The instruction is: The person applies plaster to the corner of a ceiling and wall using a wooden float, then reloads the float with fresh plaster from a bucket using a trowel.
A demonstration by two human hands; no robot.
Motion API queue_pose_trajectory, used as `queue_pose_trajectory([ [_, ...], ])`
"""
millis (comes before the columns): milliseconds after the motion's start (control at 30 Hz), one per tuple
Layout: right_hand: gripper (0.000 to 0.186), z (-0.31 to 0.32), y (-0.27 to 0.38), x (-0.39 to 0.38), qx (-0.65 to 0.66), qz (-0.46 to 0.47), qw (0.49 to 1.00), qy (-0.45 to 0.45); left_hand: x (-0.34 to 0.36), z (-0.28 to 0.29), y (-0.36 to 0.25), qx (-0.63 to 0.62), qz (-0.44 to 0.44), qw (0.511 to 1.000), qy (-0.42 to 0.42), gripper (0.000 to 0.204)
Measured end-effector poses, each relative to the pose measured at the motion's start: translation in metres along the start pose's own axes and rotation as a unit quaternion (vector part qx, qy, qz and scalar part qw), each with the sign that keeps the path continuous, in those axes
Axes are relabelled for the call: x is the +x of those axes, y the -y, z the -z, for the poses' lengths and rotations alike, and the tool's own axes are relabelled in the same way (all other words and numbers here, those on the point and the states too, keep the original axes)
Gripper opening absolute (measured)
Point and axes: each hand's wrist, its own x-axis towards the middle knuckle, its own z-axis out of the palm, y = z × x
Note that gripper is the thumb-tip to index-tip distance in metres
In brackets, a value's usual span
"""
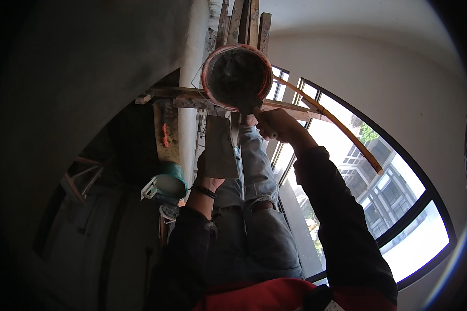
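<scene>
A reddish bucket (206, 78) of dark wet mortar (237, 72) stands ahead of me on wooden planks. My right hand (284, 126) is closed round the handle of a trowel (267, 129), whose mortar-covered blade rests at the bucket's near rim. Nearer to me, my left hand (208, 180) is closed under a grey rectangular plastering float (220, 147), its flat face turned up. The handle beneath it is hidden. The float is just short of the bucket and apart from it.
Wooden boards (235, 23) run beyond the bucket, with a crossbeam (290, 109) under it. A curved wooden strip (342, 129) hangs before the window (394, 207) at right. Lower left are a teal bucket (177, 171) and an orange-handled tool (165, 136).
</scene>
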Motion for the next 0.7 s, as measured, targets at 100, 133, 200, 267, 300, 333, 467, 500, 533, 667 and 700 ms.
queue_pose_trajectory([
  [100,0.031,-0.001,-0.015,-0.067,0.036,-0.004,0.998,-0.052,0.031,-0.004,0.004,-0.046,0.026,0.999,-0.013,0.033],
  [133,0.037,-0.003,-0.025,-0.079,0.046,0.014,0.997,-0.059,0.038,0.000,0.005,-0.063,0.033,0.997,0.001,0.031],
  [200,0.048,-0.007,-0.044,-0.094,-0.016,0.027,0.997,-0.064,0.049,0.006,0.007,-0.098,0.045,0.994,0.029,0.029],
  [267,0.060,-0.020,-0.047,-0.110,-0.141,0.022,0.981,-0.130,0.067,-0.013,0.022,-0.098,0.033,0.995,-0.010,0.028],
  [300,0.062,-0.024,-0.062,-0.108,-0.206,0.092,0.960,-0.163,0.074,-0.017,0.025,-0.114,0.051,0.992,-0.029,0.027],
  [333,0.064,-0.031,-0.069,-0.107,-0.270,0.161,0.929,-0.195,0.081,-0.026,0.028,-0.132,0.069,0.988,-0.048,0.027],
  [467,0.067,-0.047,-0.102,-0.099,-0.272,0.173,0.917,-0.237,0.101,-0.058,0.040,-0.066,0.077,0.994,0.040,0.027],
  [500,0.065,-0.055,-0.103,-0.101,-0.266,0.166,0.921,-0.232,0.097,-0.032,0.036,-0.072,0.054,0.995,-0.030,0.027],
  [533,0.066,-0.056,-0.108,-0.105,-0.287,0.203,0.909,-0.225,0.097,-0.023,0.031,-0.085,0.043,0.993,-0.071,0.027],
  [667,0.066,-0.029,-0.151,-0.130,-0.417,0.317,0.824,-0.214,0.108,-0.026,0.014,-0.129,0.030,0.986,-0.103,0.027],
  [700,0.064,-0.021,-0.158,-0.142,-0.418,0.304,0.829,-0.212,0.109,-0.031,0.009,-0.123,0.029,0.989,-0.080,0.028],
])
